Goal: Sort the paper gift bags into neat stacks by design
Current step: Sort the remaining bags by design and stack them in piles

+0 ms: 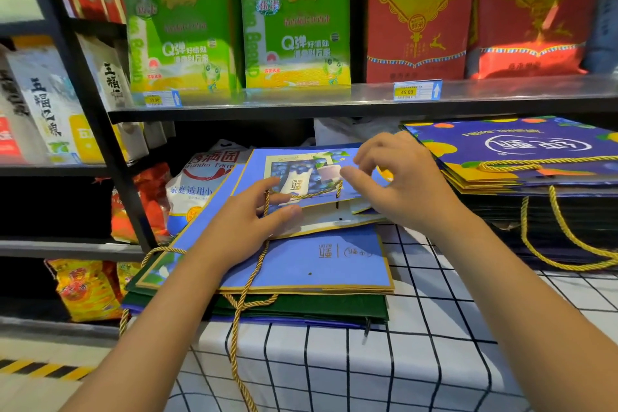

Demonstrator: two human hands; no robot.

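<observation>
On the checked cloth of the worktop point(434, 338) two heaps of paper gift bags lay apart: a light-blue pile point(301, 264) near the left edge, with dark green bags point(301, 309) under it, and a taller stack of dark-blue fruit-print bags point(521, 157) well to the right, its gold cords drooping over the front. The uppermost light-blue bag point(301, 177), the one with the blueberry picture, sat tilted across the pile, its open mouth turned towards the person. The left hand point(247, 227) lay on that mouth edge, fingers half curled, thumb and forefinger closed around the gold rope handle point(301, 196) where it met the paper. The right hand point(398, 177) hovered just above the bag's right corner with fingers bent and loosely spread; whether its fingertips actually touched the paper could not be told, and it seemed to hold nothing. The likely risk lay in the cords: a long handle point(239, 328) from the pile trailed off the front of the worktop, and any pull on it, or a snag between neighbouring handles, could drag the bags beneath askew. The pile also overhung the worktop's left edge, so a sideways push while squaring the top bag could tip it towards the floor. Green bags under blue ones meant the designs were not yet separated.
</observation>
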